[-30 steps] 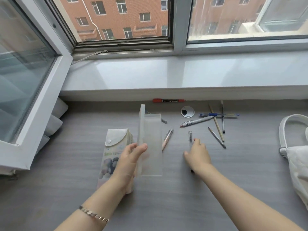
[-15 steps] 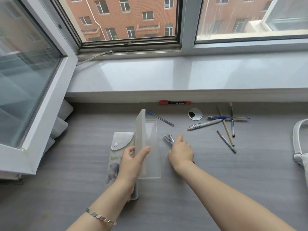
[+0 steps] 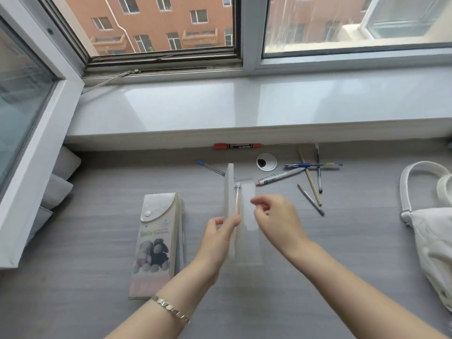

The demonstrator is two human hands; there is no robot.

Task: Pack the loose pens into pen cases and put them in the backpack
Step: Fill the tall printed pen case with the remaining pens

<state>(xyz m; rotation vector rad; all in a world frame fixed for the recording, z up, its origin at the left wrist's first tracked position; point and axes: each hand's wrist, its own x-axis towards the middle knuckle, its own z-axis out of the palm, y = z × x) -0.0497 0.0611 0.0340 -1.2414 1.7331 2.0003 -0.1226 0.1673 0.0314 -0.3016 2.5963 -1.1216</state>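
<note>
Head view: pinching the lid of the clear pen case upright in the left grip, with one pen inside just beyond it; hovering the right grip alongside, curled, contents impossible to tell. Probably worth steadying the lid, laying pens lengthwise.
</note>
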